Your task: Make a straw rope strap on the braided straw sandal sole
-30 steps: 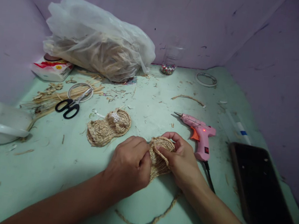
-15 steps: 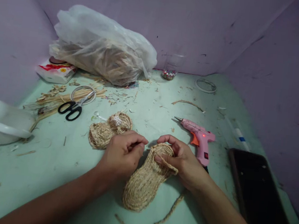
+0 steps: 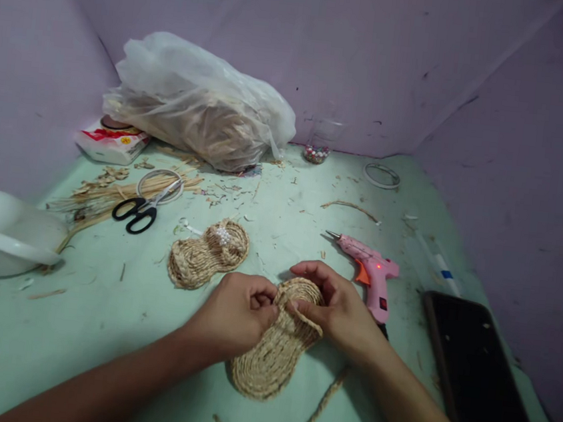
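A woven straw sole (image 3: 265,364) lies tilted between my hands, its upper end slightly raised. My right hand (image 3: 339,308) grips that end, thumb on top beside a short loose braid end. Fingers pinched, my left hand (image 3: 241,311) touches the sole's upper left edge; whether it holds something small is hidden. A loose braided cord (image 3: 312,419) curves below the sole. To the upper left rests a smaller-looking finished piece (image 3: 201,256) with white beads. A pink glue gun (image 3: 373,271) with a lit red light lies right of my right hand.
Black-handled scissors (image 3: 143,210) lie on straw strips at the left, near a white jug (image 3: 7,236). Behind are a plastic bag of straw (image 3: 201,108), a tissue pack (image 3: 112,145) and a cup of beads (image 3: 316,151). A dark phone (image 3: 480,379) lies at the right.
My left hand has moved down and right to the sole's edge, its fingertips now touching it. The view has tilted a little, so the background sits lower.
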The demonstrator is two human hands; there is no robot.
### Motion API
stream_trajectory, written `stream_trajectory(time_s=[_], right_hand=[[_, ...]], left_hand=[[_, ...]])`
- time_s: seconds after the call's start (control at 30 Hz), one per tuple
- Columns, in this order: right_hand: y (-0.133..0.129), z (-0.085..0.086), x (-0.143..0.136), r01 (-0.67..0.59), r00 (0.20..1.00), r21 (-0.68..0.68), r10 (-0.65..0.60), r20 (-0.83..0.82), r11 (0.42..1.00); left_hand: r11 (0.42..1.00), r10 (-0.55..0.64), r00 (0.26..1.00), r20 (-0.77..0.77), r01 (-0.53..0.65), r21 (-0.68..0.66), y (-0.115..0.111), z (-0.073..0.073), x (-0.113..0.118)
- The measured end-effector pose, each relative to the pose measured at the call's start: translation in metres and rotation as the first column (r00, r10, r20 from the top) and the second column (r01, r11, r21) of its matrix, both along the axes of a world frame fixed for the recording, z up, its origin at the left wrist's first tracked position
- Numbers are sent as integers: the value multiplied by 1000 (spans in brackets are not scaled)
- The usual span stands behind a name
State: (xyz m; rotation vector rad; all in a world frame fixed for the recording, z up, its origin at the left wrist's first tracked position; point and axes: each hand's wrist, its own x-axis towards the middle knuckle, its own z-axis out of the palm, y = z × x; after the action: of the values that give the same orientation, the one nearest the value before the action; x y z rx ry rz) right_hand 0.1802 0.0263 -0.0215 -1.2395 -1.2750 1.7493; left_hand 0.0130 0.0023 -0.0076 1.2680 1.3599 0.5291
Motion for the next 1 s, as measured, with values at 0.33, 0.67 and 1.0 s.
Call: stream_trajectory(time_s=[0.33, 0.67, 1.0], right_hand=[[1, 12, 6, -58, 995, -129, 47, -83, 990], [-10, 14, -5, -45, 997, -67, 41, -62, 997], [-10, 12, -8, -10, 1000, -11, 10, -8, 1000]], left_hand=[[992, -14, 988, -152, 34, 125, 0, 13, -9], [998, 44, 997, 69, -41, -44, 14, 19, -5], [989, -9, 943, 333, 59, -138, 9, 0, -9]])
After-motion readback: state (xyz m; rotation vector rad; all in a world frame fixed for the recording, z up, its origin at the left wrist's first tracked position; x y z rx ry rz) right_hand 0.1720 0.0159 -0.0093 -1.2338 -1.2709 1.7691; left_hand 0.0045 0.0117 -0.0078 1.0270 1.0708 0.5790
